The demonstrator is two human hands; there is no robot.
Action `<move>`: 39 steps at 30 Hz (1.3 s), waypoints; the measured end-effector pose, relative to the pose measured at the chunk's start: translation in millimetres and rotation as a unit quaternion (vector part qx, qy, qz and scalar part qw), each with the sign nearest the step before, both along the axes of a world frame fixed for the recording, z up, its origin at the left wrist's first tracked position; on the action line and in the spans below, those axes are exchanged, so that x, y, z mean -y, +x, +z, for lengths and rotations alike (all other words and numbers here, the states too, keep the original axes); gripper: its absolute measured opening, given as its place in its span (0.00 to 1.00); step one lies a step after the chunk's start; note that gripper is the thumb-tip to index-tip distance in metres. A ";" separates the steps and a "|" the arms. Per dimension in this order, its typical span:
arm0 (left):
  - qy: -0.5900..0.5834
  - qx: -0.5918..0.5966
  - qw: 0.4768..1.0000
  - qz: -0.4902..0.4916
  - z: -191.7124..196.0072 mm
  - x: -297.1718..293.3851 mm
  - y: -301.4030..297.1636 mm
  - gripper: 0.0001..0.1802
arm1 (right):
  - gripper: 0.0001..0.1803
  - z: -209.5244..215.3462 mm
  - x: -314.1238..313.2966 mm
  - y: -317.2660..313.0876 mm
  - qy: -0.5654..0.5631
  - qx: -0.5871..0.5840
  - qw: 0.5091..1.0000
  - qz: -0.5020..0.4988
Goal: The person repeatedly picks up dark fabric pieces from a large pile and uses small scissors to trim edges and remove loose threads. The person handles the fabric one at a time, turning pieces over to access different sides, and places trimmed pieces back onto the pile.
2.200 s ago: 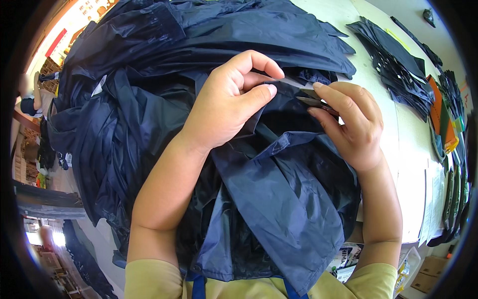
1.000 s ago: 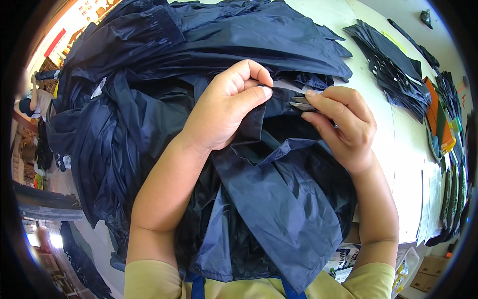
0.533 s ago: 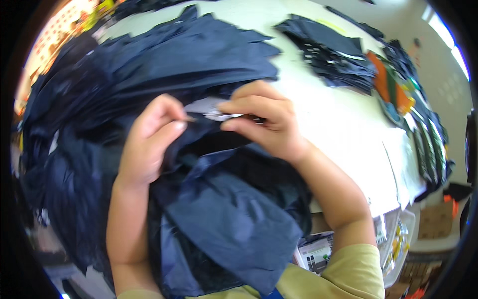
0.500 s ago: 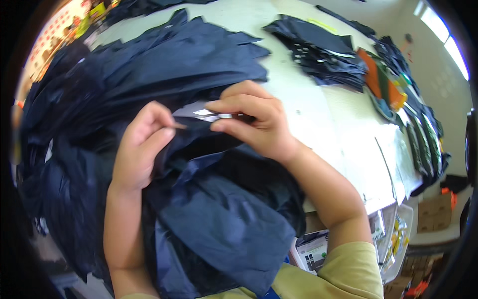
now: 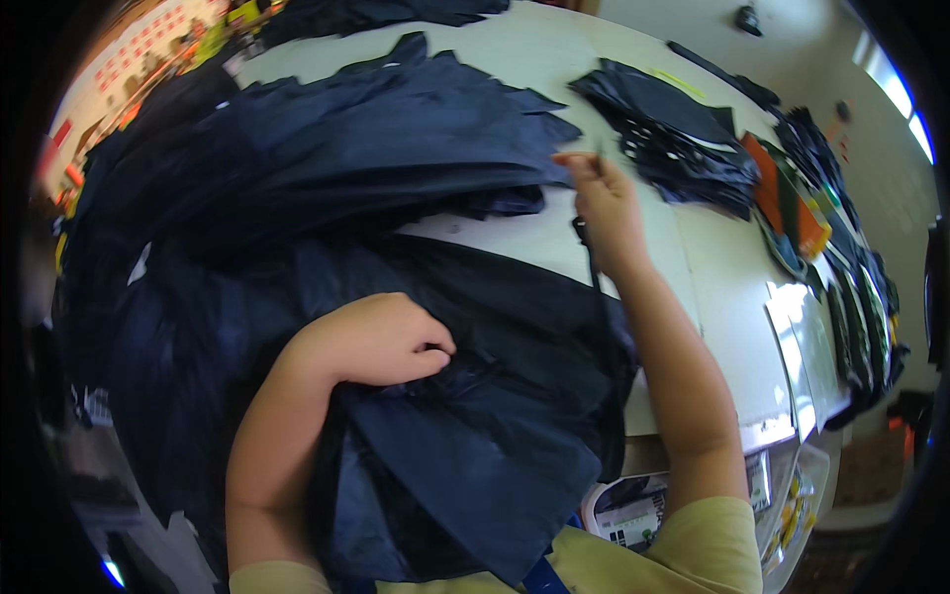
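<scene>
Dark navy fabric (image 5: pixel 475 436), which looks like a garment, is bunched over my lap and the table edge. My left hand (image 5: pixel 381 342) rests on it with curled fingers, gripping a fold near the middle. Out over the table to the right, my right hand (image 5: pixel 606 213) is raised with its fingers closed. A thin dark thing (image 5: pixel 599 158) sticks up from the fingertips, too blurred to name. Below that hand a dark cord-like strip (image 5: pixel 596 282) runs down along the wrist toward the fabric; whether the fingers hold it is unclear.
A wide pile of dark garments (image 5: pixel 356 139) covers the table's left and far side. Stacked black pieces (image 5: pixel 673 129) lie beyond my right hand. Orange and green items (image 5: pixel 782 188) and folded dark cloths line the right edge. A clear bin (image 5: pixel 807 495) stands below the white table (image 5: pixel 712 297).
My right hand, earlier holding small silver snips by the left hand, has swung up and right. My left hand has dropped onto the fabric from pinching a small thin piece. The view has shifted slightly.
</scene>
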State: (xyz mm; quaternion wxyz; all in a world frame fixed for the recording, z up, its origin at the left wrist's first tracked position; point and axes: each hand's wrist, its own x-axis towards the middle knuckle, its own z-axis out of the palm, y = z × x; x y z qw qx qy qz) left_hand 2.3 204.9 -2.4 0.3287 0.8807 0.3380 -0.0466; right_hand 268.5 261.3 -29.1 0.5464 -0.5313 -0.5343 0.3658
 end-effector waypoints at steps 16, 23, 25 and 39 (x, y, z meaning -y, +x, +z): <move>0.442 0.423 0.791 0.025 -11.9 -1.0 -0.5 0.22 | 0.15 15.7 41.4 -51.3 0.440 0.368 0.799 0.180; 0.048 0.580 0.765 0.275 -17.4 -7.2 -2.0 0.13 | 0.14 11.9 85.0 -76.7 0.438 0.433 0.738 0.276; -0.026 0.606 0.743 0.282 -26.0 -15.3 -7.2 0.11 | 0.15 17.9 87.2 -75.0 0.394 0.409 0.766 0.302; -0.121 0.660 0.692 0.264 -14.7 -4.5 -5.7 0.05 | 0.09 17.9 80.0 -73.3 0.010 -0.078 0.988 0.136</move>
